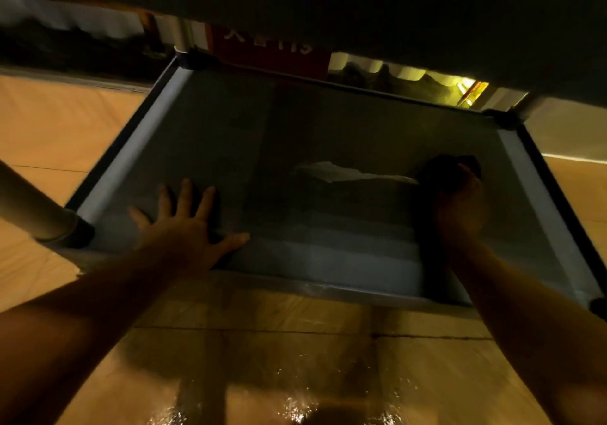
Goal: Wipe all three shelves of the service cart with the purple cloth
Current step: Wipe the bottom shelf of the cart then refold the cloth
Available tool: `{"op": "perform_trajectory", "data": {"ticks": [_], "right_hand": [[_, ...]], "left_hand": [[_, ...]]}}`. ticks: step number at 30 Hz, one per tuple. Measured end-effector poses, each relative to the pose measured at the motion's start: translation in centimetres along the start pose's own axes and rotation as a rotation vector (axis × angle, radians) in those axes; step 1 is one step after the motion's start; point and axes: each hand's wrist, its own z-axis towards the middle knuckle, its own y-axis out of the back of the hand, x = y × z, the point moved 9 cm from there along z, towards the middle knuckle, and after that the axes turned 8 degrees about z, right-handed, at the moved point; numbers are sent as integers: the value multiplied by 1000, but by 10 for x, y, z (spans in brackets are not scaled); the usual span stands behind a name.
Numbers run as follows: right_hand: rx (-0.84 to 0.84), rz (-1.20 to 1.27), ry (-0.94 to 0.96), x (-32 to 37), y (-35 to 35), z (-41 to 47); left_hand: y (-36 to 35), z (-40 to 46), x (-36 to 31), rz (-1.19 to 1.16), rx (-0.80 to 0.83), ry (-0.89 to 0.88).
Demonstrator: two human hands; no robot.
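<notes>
Right hand (460,201) grips the dark-looking purple cloth (450,170) at the bottom shelf (328,129) right side, left hand (184,227) splayed flat bracing; overlapping passes leftward into corners advised.

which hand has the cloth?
The right hand, fingers curled round the dark cloth on the shelf. The left hand lies flat, fingers spread, holding nothing.

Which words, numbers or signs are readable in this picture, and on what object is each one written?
"119" or "113", last digit blurred: white on the red sign behind the cart shelf.
Two white characters left of that number: too blurred to read.
No text shows on the shelf, on the cloth or on the floor.
</notes>
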Motion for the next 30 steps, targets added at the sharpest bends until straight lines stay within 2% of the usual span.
{"op": "perform_trajectory", "data": {"ticks": [5, 7, 10, 12, 15, 18, 20, 24, 30], "right_hand": [[37, 19, 18, 37, -30, -13], [109, -2, 136, 78, -59, -34], [365, -63, 410, 141, -118, -71], [404, -104, 472, 150, -122, -62], [220, -210, 415, 114, -84, -26], [119, 6, 223, 90, -76, -25], [112, 103, 217, 109, -99, -40], [270, 175, 293, 161, -138, -80], [519, 213, 369, 204, -165, -144]], "left_hand": [[-6, 2, 3, -5, -37, -16], [-8, 1, 1, 13, -31, -21], [-2, -3, 3, -20, -11, -58], [6, -12, 16, -81, -37, -111], [2, -37, 54, -7, -76, -61], [-10, -50, 66, -4, -124, 15], [-12, -49, 64, -30, -133, 15], [-14, -43, 70, -57, -90, 25], [-12, -47, 65, -71, -74, 16]]}}
